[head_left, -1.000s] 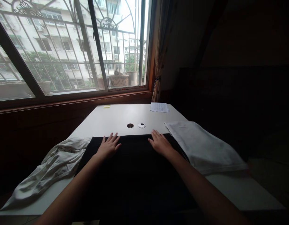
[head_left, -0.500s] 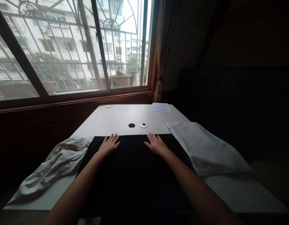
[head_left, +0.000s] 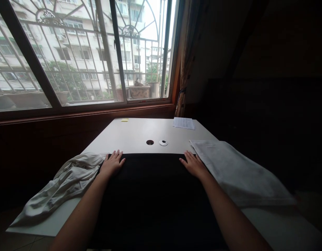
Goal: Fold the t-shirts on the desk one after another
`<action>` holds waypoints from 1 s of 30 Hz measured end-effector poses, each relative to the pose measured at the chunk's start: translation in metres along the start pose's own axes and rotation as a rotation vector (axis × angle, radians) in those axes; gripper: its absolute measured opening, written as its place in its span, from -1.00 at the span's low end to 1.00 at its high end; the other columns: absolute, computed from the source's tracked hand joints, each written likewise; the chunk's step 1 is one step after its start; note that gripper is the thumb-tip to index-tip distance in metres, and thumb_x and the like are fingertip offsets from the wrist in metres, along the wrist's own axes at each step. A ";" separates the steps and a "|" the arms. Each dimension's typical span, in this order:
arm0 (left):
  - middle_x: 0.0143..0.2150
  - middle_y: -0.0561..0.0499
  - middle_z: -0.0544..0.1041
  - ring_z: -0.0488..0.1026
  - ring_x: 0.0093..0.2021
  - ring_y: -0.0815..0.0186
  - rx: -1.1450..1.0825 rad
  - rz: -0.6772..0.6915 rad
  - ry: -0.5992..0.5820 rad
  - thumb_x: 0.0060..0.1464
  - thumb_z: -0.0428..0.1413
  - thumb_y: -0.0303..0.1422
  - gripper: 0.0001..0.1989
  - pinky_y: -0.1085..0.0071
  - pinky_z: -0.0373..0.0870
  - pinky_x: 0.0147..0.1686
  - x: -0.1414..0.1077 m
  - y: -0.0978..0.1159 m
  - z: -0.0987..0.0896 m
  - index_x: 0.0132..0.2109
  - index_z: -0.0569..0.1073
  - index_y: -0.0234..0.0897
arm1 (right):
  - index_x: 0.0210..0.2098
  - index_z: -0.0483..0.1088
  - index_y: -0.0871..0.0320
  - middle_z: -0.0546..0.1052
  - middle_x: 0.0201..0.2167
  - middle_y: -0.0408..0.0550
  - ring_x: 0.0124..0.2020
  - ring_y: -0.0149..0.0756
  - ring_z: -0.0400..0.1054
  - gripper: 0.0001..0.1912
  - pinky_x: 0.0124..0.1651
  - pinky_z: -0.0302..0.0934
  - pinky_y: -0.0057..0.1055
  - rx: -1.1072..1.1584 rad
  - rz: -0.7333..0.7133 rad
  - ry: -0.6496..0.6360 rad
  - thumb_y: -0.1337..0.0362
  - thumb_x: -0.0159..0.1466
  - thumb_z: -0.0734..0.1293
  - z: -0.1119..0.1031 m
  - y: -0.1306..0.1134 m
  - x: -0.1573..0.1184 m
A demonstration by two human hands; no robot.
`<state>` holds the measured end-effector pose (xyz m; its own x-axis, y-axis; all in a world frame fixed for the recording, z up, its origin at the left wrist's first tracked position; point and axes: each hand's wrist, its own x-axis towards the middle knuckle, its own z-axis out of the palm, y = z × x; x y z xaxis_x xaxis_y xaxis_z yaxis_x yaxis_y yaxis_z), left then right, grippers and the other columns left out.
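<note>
A black cloth (head_left: 152,198) lies spread over the near half of the white table (head_left: 140,130). My left hand (head_left: 112,164) rests flat on its far left corner, fingers stretched out and pointing away from me. On the far right corner lies my right hand (head_left: 194,164), palm down with the thumb apart from the fingers. Crumpled beside my left hand is a light-coloured cloth (head_left: 69,179). Close to the right hand, a flatter grey-white cloth (head_left: 244,174) reaches over the table's right side. The near end of the black cloth is lost in the dark.
Behind the black cloth are a round hole (head_left: 150,142) in the tabletop and a white ring-shaped cover (head_left: 163,142). Printed papers (head_left: 184,123) and a yellow note (head_left: 124,120) lie at the far edge. A barred window (head_left: 85,62) and a tied curtain (head_left: 183,87) stand beyond.
My hands have slid apart along the black cloth's far edge, the left one leftward and the right one rightward to the corners. The whole view has shifted slightly.
</note>
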<state>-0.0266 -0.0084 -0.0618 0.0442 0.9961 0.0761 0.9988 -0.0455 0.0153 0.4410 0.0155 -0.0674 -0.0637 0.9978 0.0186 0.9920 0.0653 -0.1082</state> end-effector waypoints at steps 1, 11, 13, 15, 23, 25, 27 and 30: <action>0.53 -0.11 -0.03 -0.14 0.52 0.07 0.002 -0.004 0.000 0.39 -0.25 -0.05 -0.35 -0.07 -0.21 0.41 0.000 0.000 0.000 0.47 0.07 -0.25 | 0.46 -0.02 0.30 -0.05 0.50 0.04 0.51 -0.18 -0.23 -0.21 0.49 -0.36 -0.10 -0.004 0.001 0.007 -0.12 0.46 -0.06 0.000 -0.001 0.000; 0.52 -0.07 -0.01 -0.13 0.51 0.07 0.042 0.026 0.018 0.40 -0.23 -0.11 -0.40 -0.10 -0.17 0.40 -0.005 0.004 -0.006 0.47 0.06 -0.21 | 0.45 0.02 0.29 -0.01 0.49 0.04 0.50 -0.16 -0.19 -0.21 0.49 -0.34 -0.08 0.016 0.007 0.034 -0.12 0.45 -0.08 0.001 0.002 0.000; 0.51 -0.07 0.03 -0.08 0.51 0.06 0.045 0.024 0.001 0.40 -0.24 -0.12 -0.40 -0.10 -0.16 0.40 -0.006 0.005 -0.008 0.47 0.07 -0.21 | 0.44 0.04 0.28 0.01 0.49 0.03 0.50 -0.16 -0.18 -0.22 0.48 -0.32 -0.09 0.014 0.017 0.048 -0.12 0.46 -0.08 0.002 0.003 0.000; 0.51 -0.06 0.04 -0.06 0.50 0.04 0.043 0.010 -0.008 0.40 -0.24 -0.11 -0.40 -0.11 -0.15 0.40 -0.006 0.006 -0.010 0.47 0.08 -0.20 | 0.44 0.05 0.27 0.02 0.49 0.03 0.49 -0.16 -0.17 -0.22 0.48 -0.31 -0.10 0.011 0.024 0.058 -0.13 0.46 -0.09 0.003 0.004 0.000; 0.52 -0.07 0.02 -0.08 0.50 0.02 0.029 -0.034 0.000 0.39 -0.23 -0.06 -0.39 -0.16 -0.11 0.38 -0.004 0.005 -0.006 0.47 0.07 -0.16 | 0.44 0.05 0.32 0.03 0.48 0.05 0.49 -0.15 -0.15 -0.20 0.48 -0.28 -0.10 0.010 0.038 0.060 -0.13 0.45 -0.09 0.006 0.007 0.002; 0.52 -0.08 0.01 -0.08 0.50 0.02 0.032 -0.026 0.012 0.39 -0.22 -0.07 -0.39 -0.16 -0.10 0.38 -0.004 0.004 -0.006 0.47 0.06 -0.17 | 0.44 0.05 0.32 0.03 0.48 0.05 0.49 -0.15 -0.16 -0.20 0.48 -0.28 -0.11 0.013 0.035 0.060 -0.13 0.45 -0.09 0.005 0.006 0.002; 0.52 -0.08 0.00 -0.10 0.51 0.01 0.044 -0.003 0.036 0.40 -0.22 -0.10 -0.40 -0.17 -0.09 0.37 -0.005 0.004 -0.009 0.48 0.06 -0.16 | 0.44 0.06 0.30 0.03 0.48 0.06 0.49 -0.14 -0.16 -0.22 0.47 -0.28 -0.11 0.020 0.036 0.058 -0.12 0.46 -0.08 0.004 0.006 0.001; 0.52 -0.05 -0.01 -0.13 0.51 0.00 0.073 0.084 0.077 0.41 -0.21 -0.16 -0.45 -0.21 -0.12 0.37 -0.007 0.014 -0.017 0.46 0.10 -0.14 | 0.43 0.08 0.27 0.05 0.48 0.06 0.49 -0.15 -0.14 -0.25 0.47 -0.27 -0.11 0.020 0.045 0.063 -0.10 0.46 -0.07 0.003 0.004 0.001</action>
<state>-0.0129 -0.0176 -0.0451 0.1292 0.9802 0.1503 0.9905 -0.1204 -0.0665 0.4448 0.0165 -0.0704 -0.0112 0.9971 0.0755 0.9913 0.0209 -0.1301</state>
